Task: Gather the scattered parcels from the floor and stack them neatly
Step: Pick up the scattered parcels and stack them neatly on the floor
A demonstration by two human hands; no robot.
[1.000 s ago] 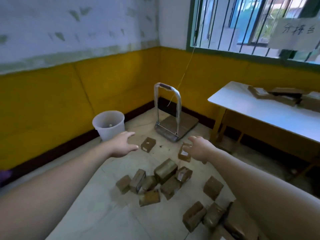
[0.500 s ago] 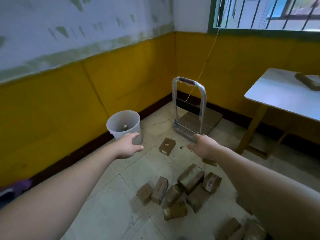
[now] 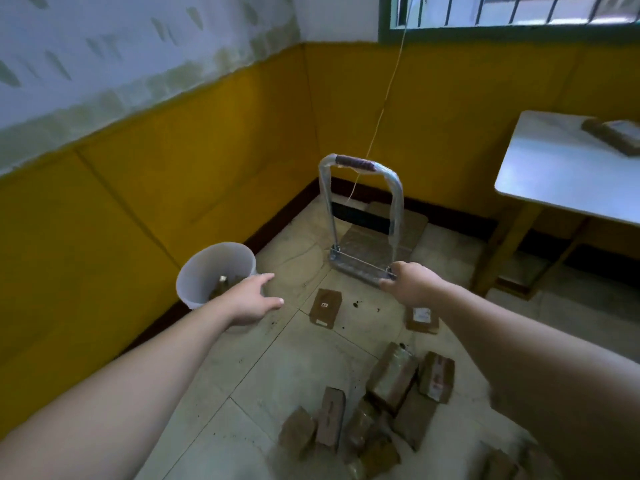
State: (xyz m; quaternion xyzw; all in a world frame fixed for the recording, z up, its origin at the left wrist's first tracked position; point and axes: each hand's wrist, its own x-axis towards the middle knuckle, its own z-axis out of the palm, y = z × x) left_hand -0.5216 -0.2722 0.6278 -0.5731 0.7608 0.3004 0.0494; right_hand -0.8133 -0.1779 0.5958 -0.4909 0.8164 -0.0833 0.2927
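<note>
Several brown taped parcels lie scattered on the tiled floor. One small parcel lies alone between my two hands, another sits just under my right forearm, and a loose heap fills the lower middle. My left hand is stretched forward with fingers apart, holding nothing, beside the bucket. My right hand reaches toward the near edge of the platform trolley, fingers loosely curled, nothing in it.
A white plastic bucket stands by the yellow wall at left. The trolley's upright handle rises in the corner, a thin cord hanging to it. A white table at right carries flat parcels.
The view has moved forward and tilted down toward the corner. Both hands have reached farther ahead; the right hand now sits at the trolley's near edge, and the parcel heap has dropped lower in view.
</note>
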